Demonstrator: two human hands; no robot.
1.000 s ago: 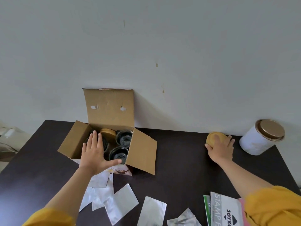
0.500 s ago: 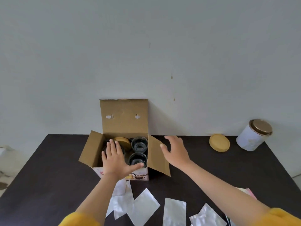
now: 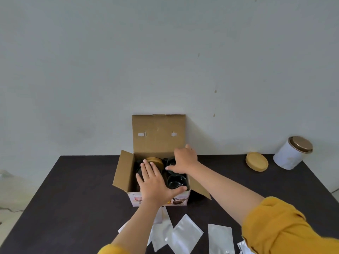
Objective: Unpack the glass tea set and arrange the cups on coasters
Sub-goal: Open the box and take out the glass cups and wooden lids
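So both hands are in the cardboard box [image 3: 126, 173], which sits open at the back of the tabletop [image 3: 77, 189] against the wall, rear flap upright and side flaps splayed out

Left hand [image 3: 156, 184] lies flat, fingers straight and spread, thumb along the front edge – looks like it's pinning the box down so it won't lift or slide when something comes out

Right hand [image 3: 184, 159] is reaching over the back-right compartment, fingers curved around the rim of a glass cup [image 3: 171, 162], thumb out to the left; can't tell if it's gripping yet or just touching

Inside the box: second glass cup [image 3: 177, 181] front right, upright, mouth up; a stack of round wooden coasters [image 3: 156, 160] back left, partly behind the left fingertips; whatever's front left is hidden under the left hand

One wooden coaster [image 3: 256, 161] already out, lying flat on the tabletop well right of the box, just beside a white tin [image 3: 289, 156] with a bronze lid

No cup on it yet, so my read: early in the unpack, first cup about to come out

Flat silvery pouches [image 3: 186, 233] scattered on the near edge of the tabletop
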